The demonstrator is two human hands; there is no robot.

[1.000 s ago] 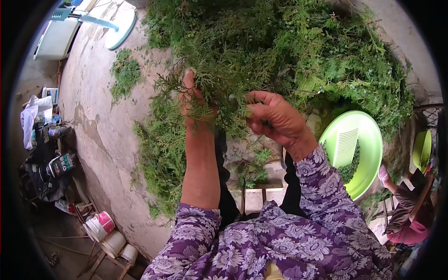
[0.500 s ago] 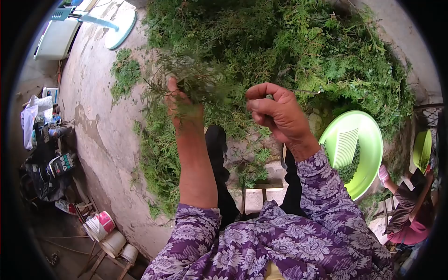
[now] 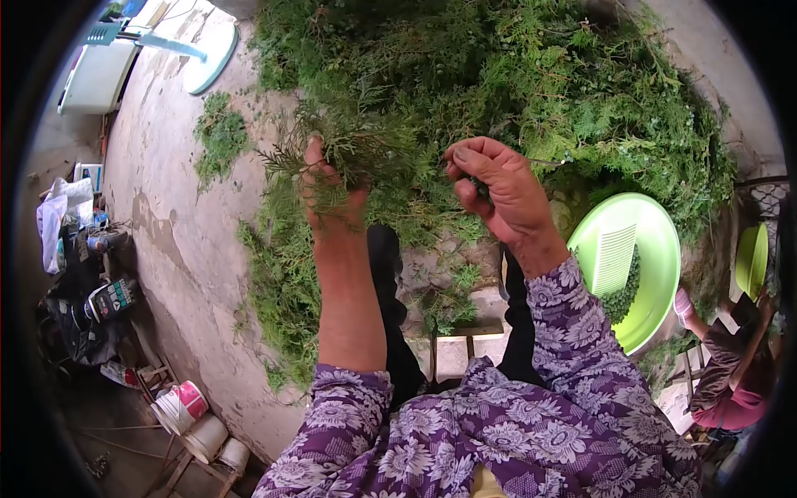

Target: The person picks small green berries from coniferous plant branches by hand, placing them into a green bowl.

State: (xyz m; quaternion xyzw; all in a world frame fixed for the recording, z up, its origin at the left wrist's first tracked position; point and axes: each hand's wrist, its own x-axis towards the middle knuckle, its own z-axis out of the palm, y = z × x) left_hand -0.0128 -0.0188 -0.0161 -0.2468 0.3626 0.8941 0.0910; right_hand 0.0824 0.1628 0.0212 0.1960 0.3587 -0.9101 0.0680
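My left hand (image 3: 326,189) is closed around a leafy evergreen branch (image 3: 357,151), its thumb pointing up and its fingers partly behind the foliage. Just right of the branch, my right hand (image 3: 508,192) has its thumb and forefinger pinched together and the other fingers curled. Small green cones (image 3: 482,190) show partly in that palm, mostly hidden by the fingers. Beyond both hands spreads a large heap of cut evergreen branches (image 3: 515,75). A lime-green basin (image 3: 658,305) by my right forearm holds many small green cones (image 3: 619,305) and has a pale ribbed area inside.
Loose sprigs (image 3: 221,137) lie on the concrete floor (image 3: 178,274) to the left. A pale blue fan base (image 3: 212,66) stands at upper left, white buckets (image 3: 203,436) at lower left. At right sits another person (image 3: 730,373) near a second green basin (image 3: 751,259).
My right hand has shifted slightly right and up, with its fingers curled more. The branch in my left hand was blurred by motion and now shows more sharply.
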